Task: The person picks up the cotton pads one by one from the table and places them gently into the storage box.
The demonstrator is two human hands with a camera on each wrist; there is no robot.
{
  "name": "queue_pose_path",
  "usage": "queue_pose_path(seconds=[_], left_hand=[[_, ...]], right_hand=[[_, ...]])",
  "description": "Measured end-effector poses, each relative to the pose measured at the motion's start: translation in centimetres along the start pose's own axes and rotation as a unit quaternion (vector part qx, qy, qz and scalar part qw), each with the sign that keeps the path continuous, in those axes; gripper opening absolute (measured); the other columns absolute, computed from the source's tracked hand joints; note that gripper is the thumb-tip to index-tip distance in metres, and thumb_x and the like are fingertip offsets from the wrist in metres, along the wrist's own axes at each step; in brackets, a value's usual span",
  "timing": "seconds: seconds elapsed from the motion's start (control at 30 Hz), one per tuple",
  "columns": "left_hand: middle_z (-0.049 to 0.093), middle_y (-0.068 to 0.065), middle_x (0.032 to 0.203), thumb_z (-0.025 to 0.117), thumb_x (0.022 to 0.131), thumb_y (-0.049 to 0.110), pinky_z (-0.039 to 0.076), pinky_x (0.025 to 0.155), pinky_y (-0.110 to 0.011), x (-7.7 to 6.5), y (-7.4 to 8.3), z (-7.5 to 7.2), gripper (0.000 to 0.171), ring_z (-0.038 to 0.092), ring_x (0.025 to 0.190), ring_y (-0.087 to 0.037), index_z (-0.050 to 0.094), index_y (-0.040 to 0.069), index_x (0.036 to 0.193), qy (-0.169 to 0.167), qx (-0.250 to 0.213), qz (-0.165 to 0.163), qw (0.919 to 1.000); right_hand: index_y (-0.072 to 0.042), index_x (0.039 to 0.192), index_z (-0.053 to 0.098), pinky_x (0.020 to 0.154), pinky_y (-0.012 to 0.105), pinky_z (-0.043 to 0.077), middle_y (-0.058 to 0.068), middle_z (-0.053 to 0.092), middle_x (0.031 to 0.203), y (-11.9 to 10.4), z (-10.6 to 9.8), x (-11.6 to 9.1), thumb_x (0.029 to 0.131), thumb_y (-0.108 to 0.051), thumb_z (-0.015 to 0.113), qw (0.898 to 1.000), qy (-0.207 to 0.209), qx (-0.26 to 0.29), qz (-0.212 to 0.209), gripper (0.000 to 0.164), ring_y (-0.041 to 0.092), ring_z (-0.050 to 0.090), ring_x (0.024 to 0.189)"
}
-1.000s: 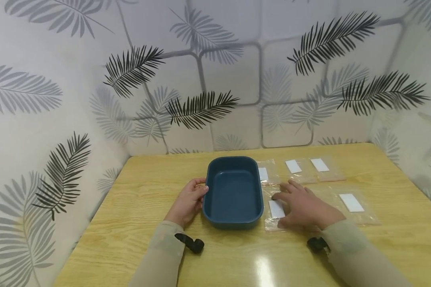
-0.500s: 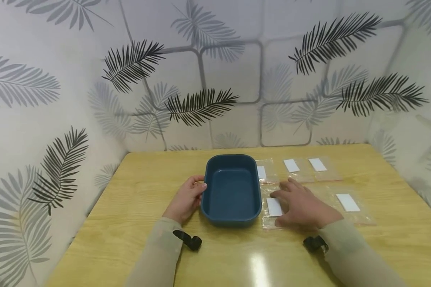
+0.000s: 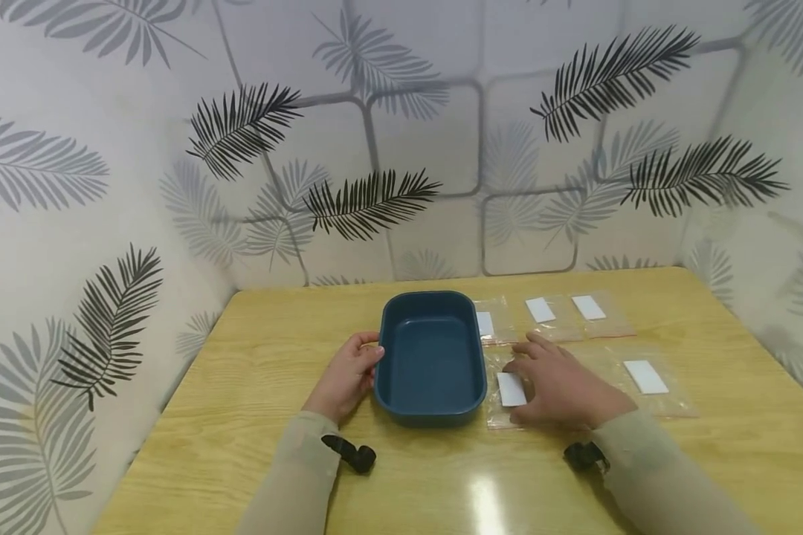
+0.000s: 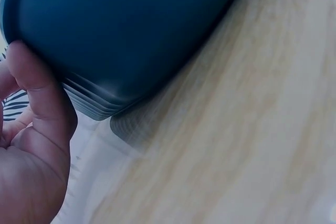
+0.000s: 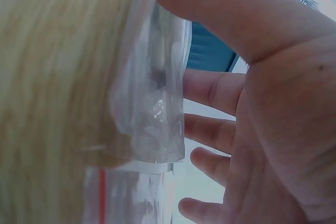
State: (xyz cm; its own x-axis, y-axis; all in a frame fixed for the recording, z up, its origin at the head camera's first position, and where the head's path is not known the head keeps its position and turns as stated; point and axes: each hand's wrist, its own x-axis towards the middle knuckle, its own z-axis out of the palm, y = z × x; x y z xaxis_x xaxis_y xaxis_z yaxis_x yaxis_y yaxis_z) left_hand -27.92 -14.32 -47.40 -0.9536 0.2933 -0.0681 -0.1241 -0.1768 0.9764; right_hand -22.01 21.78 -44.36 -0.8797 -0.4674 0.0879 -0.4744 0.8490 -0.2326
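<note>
A dark blue rectangular bin (image 3: 430, 364) stands upright in the middle of the table. My left hand (image 3: 346, 377) grips its left side, the thumb at the rim; the left wrist view shows this hand (image 4: 37, 145) against the bin wall (image 4: 126, 30). To the right of the bin lies a clear zip bag (image 3: 502, 420) with a white label (image 3: 511, 389). My right hand (image 3: 565, 383) rests over this bag, thumb and fingers spread wide apart. In the right wrist view the thumb touches the bag (image 5: 152, 93), while the fingertips are partly hidden behind it.
Three labelled bags lie along the back: one beside the bin (image 3: 498, 319), a middle one (image 3: 552, 316) and a right one (image 3: 598, 313). Another labelled bag (image 3: 656, 386) lies right of my right hand. A patterned wall (image 3: 435, 148) borders the wooden table (image 3: 254, 357).
The head view shifts slightly. Both hands, the bin and the bags keep practically the same places.
</note>
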Motion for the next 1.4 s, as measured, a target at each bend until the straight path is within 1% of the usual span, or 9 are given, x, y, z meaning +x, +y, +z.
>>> queue_pose_path(seconds=[0.07,0.2,0.4,0.47,0.67,0.8,1.0,1.23,1.4], left_hand=[[0.057,-0.003,0.088,0.052,0.106,0.009,0.046,0.058,-0.024,0.0,0.0,0.0,0.035,0.050,0.063,-0.012,0.043,0.002,0.139,-0.001,0.000,-0.002,1.0000],[0.056,-0.002,0.088,0.052,0.106,0.008,0.046,0.059,-0.024,0.0,0.1,0.1,0.036,0.049,0.065,-0.012,0.042,0.001,0.140,-0.004,-0.006,0.003,1.0000],[0.057,-0.002,0.086,0.050,0.106,0.006,0.047,0.060,-0.024,0.0,0.0,0.0,0.035,0.049,0.065,-0.012,0.041,-0.001,0.140,-0.004,-0.022,0.008,0.9997],[0.058,-0.002,0.087,0.051,0.106,0.006,0.047,0.060,-0.024,0.0,0.0,0.0,0.036,0.049,0.066,-0.012,0.041,-0.001,0.140,-0.003,-0.019,0.008,0.9998],[0.056,-0.004,0.090,0.051,0.106,0.008,0.046,0.060,-0.025,-0.2,0.0,0.0,0.035,0.049,0.065,-0.012,0.043,0.001,0.139,0.001,-0.010,-0.001,1.0000],[0.057,-0.004,0.090,0.051,0.106,0.007,0.046,0.060,-0.025,-0.3,0.0,-0.1,0.034,0.049,0.065,-0.013,0.043,0.002,0.139,0.001,-0.006,-0.002,1.0000],[0.057,-0.005,0.090,0.052,0.106,0.008,0.046,0.060,-0.025,-0.2,0.2,-0.1,0.036,0.049,0.066,-0.012,0.043,0.002,0.140,-0.009,-0.011,0.002,0.9999],[0.057,-0.005,0.091,0.052,0.106,0.008,0.047,0.060,-0.024,-0.1,0.0,-0.3,0.038,0.050,0.066,-0.012,0.041,0.000,0.142,-0.011,-0.009,0.002,0.9999],[0.058,-0.005,0.091,0.052,0.106,0.009,0.048,0.060,-0.024,-0.1,-0.1,-0.3,0.037,0.051,0.065,-0.011,0.043,0.001,0.141,-0.010,-0.005,0.001,0.9999]], right_hand=[[-0.012,0.125,0.069,0.112,0.065,0.026,0.018,0.049,0.147,0.0,0.1,0.1,0.071,-0.049,0.085,1.000,-0.003,-0.002,0.001,0.067,0.047,0.027,0.144],[-0.011,0.125,0.069,0.113,0.064,0.026,0.017,0.050,0.146,-0.1,0.1,0.2,0.072,-0.048,0.084,1.000,-0.003,-0.005,0.005,0.067,0.046,0.027,0.145],[-0.008,0.122,0.069,0.113,0.063,0.027,0.018,0.052,0.144,-0.1,-0.1,0.3,0.074,-0.045,0.084,1.000,0.011,-0.007,-0.015,0.062,0.047,0.030,0.143],[-0.008,0.120,0.069,0.113,0.062,0.027,0.018,0.052,0.143,-0.1,-0.1,0.4,0.074,-0.045,0.084,1.000,0.013,-0.009,-0.017,0.061,0.047,0.031,0.142],[-0.010,0.118,0.069,0.114,0.062,0.025,0.016,0.050,0.145,-0.2,0.0,0.5,0.072,-0.048,0.085,1.000,0.010,-0.014,-0.005,0.061,0.045,0.028,0.144],[-0.012,0.116,0.070,0.113,0.063,0.024,0.016,0.050,0.146,-0.3,-0.2,0.6,0.072,-0.048,0.085,1.000,0.018,-0.017,-0.003,0.059,0.045,0.026,0.145],[-0.012,0.117,0.071,0.113,0.063,0.025,0.017,0.050,0.146,-0.3,-1.0,0.6,0.072,-0.050,0.086,0.999,0.027,-0.029,-0.003,0.060,0.046,0.027,0.145],[-0.009,0.118,0.071,0.112,0.063,0.028,0.019,0.049,0.146,-0.5,-2.5,0.3,0.072,-0.049,0.088,0.999,0.046,-0.025,0.001,0.063,0.047,0.026,0.145],[-0.009,0.120,0.071,0.113,0.063,0.027,0.019,0.047,0.148,-0.6,-3.7,0.0,0.074,-0.049,0.086,0.999,0.051,-0.016,0.008,0.063,0.046,0.024,0.146]])
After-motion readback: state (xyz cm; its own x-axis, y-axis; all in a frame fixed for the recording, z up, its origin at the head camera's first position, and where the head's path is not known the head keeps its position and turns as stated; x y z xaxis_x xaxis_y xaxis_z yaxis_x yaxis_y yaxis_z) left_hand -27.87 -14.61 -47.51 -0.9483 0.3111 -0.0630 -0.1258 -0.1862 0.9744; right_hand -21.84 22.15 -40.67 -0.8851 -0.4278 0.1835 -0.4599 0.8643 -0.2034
